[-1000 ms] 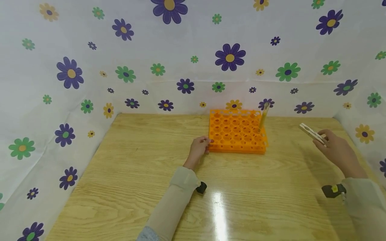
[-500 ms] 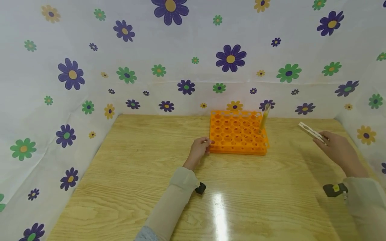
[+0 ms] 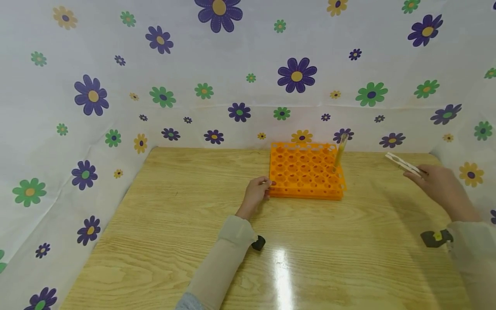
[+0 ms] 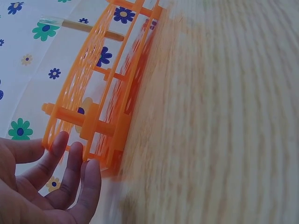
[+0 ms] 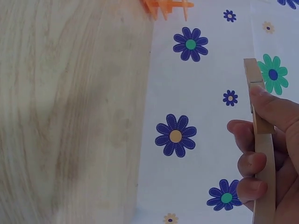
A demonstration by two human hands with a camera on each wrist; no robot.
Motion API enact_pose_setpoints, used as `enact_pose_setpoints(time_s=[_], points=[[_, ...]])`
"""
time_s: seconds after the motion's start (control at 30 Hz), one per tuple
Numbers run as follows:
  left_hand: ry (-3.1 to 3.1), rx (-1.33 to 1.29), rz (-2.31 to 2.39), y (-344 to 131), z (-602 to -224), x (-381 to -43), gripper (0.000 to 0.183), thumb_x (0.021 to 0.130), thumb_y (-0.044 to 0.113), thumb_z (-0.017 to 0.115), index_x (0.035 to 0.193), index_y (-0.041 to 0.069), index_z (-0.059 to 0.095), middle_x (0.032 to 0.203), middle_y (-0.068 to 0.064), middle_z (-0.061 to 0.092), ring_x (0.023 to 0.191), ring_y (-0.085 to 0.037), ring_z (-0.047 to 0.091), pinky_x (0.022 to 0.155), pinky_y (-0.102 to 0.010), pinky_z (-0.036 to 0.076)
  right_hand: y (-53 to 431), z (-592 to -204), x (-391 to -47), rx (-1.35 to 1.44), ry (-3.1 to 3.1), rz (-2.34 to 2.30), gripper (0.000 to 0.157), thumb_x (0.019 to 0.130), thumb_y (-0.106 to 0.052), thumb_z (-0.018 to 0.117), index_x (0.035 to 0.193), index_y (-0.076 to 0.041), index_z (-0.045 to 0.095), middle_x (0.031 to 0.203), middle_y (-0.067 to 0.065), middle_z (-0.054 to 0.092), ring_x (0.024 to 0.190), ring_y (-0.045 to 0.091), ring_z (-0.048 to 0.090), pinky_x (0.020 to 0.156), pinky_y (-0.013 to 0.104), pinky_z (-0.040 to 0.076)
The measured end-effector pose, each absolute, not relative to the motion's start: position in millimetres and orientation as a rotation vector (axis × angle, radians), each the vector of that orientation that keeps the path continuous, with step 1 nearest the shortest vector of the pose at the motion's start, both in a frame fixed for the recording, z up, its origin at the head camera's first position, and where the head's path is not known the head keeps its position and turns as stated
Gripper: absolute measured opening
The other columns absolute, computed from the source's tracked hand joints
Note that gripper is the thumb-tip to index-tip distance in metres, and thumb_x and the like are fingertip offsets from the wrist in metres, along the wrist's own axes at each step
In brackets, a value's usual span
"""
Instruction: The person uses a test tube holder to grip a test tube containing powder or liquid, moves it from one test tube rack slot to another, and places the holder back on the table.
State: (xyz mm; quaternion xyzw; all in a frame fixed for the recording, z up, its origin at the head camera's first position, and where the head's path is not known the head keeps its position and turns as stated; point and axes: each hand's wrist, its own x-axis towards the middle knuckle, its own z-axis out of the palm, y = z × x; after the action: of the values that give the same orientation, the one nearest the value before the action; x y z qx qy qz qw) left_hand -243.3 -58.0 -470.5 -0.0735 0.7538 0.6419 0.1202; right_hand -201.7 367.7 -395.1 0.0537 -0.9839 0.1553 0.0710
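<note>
An orange test tube rack [image 3: 306, 193] stands at the back of the table. My left hand [image 3: 255, 194] pinches its near left corner; in the left wrist view the thumb and curled fingertips [image 4: 59, 140] meet the rack's end frame. One test tube [image 3: 341, 151] with yellowish liquid leans in a hole on the rack's right side. To the right, my right hand [image 3: 443, 186] grips a wooden test tube clamp [image 3: 403, 163], held above the table with its tip pointing up and left. In the right wrist view the thumb presses along the clamp [image 5: 264, 154] and the fingers wrap around it.
The wooden table [image 3: 174, 241] reaches back to a white flowered cloth [image 3: 248, 51], which also rises on the left and right sides. Behind the rack the cloth is close. Light glares off the table [image 3: 283, 280] near the front.
My right hand has shifted slightly right, with the clamp's tip now a little higher. The left hand stays at the rack's corner, and rack and tube have not moved on the table.
</note>
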Motion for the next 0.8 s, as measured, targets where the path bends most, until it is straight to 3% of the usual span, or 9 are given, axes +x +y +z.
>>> enact_pose_setpoints(time_s=[0.1,0.27,0.47,0.57,0.7,0.8], points=[[2.196,-0.211,1.881,-58.2,-469.6,-243.0,0.021,0.098,0.015,0.048,0.102,0.0,0.063,0.111,-0.013,0.066,0.069,-0.009,0.052,0.059,-0.021,0.048,368.2,-389.8,-201.9,0.19,-2.943,0.434,0.048,0.096,-0.038,0.051,0.081,0.007,0.059,0.053,0.001,0.046,0.049,0.015,0.038,0.048,0.027,0.029],[2.183,-0.209,1.885,-58.3,-468.4,-242.1,0.019,0.099,0.015,0.048,0.095,0.002,0.062,0.113,-0.014,0.065,0.071,-0.011,0.052,0.06,-0.021,0.047,368.0,-379.1,-203.7,0.219,-2.958,0.391,0.049,0.098,-0.038,0.048,0.076,0.004,0.059,0.058,0.01,0.06,0.048,0.013,0.043,0.048,0.027,0.032],[2.183,-0.195,1.882,-58.4,-469.4,-242.3,0.02,0.099,0.015,0.048,0.096,0.001,0.061,0.115,-0.014,0.064,0.075,-0.012,0.054,0.062,-0.023,0.048,367.9,-363.6,-205.8,0.213,-3.0,0.405,0.05,0.099,-0.04,0.044,0.082,0.004,0.06,0.065,0.013,0.065,0.05,0.016,0.047,0.049,0.03,0.035],[2.177,-0.185,1.884,-59.1,-469.4,-242.3,0.022,0.099,0.016,0.048,0.1,-0.001,0.062,0.116,-0.015,0.064,0.079,-0.015,0.056,0.065,-0.027,0.05,368.0,-356.2,-206.5,0.21,-3.015,0.409,0.049,0.099,-0.041,0.042,0.084,0.003,0.059,0.063,0.008,0.062,0.051,0.017,0.044,0.049,0.03,0.033],[2.177,-0.186,1.859,-58.5,-457.7,-236.5,0.023,0.099,0.014,0.046,0.102,-0.005,0.06,0.119,-0.018,0.062,0.091,-0.029,0.059,0.073,-0.036,0.051,369.5,-348.2,-207.1,0.207,-3.024,0.384,0.049,0.099,-0.042,0.04,0.091,0.003,0.056,0.058,0.003,0.052,0.051,0.017,0.038,0.049,0.03,0.03],[2.193,-0.189,1.851,-58.0,-458.0,-236.5,0.022,0.099,0.013,0.046,0.101,-0.004,0.06,0.117,-0.018,0.063,0.085,-0.026,0.058,0.072,-0.033,0.051,369.6,-342.9,-207.8,0.22,-3.007,0.355,0.048,0.1,-0.041,0.039,0.092,0.003,0.054,0.055,0.003,0.042,0.049,0.016,0.034,0.049,0.03,0.029]])
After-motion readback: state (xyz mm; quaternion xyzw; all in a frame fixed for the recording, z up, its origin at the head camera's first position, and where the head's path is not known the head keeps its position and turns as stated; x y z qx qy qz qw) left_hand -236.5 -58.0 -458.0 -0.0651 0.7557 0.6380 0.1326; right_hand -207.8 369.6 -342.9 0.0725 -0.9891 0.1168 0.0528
